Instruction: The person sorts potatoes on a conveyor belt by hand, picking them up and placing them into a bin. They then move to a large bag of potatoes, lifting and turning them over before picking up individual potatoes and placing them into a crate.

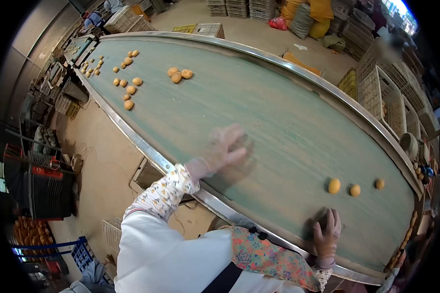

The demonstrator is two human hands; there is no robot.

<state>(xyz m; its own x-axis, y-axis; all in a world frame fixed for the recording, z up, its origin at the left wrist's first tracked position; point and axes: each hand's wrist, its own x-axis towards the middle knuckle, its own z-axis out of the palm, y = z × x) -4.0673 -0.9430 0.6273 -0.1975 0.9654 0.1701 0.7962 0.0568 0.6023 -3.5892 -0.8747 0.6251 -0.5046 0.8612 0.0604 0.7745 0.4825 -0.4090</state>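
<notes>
A long green conveyor belt (259, 127) with metal edges crosses the view. My left hand (225, 149), in a thin clear glove and blurred, is over the belt's near side, fingers apart and nothing seen in them. At the lower right, my right hand (327, 232) hovers by or rests on the near edge, fingers apart and empty. Beyond it lie three round yellow-brown items like potatoes: one (334, 186), another (355, 190) and a third (380, 184). A small cluster (176, 77) sits up the belt, with several more (131, 90) farther left.
Metal rails (190, 188) edge the belt. Stacked crates (381, 95) stand beyond its right side, and filled sacks (303, 19) at the back. Dark stacked crates (51, 190) are at the left. A person (94, 19) is near the belt's far end.
</notes>
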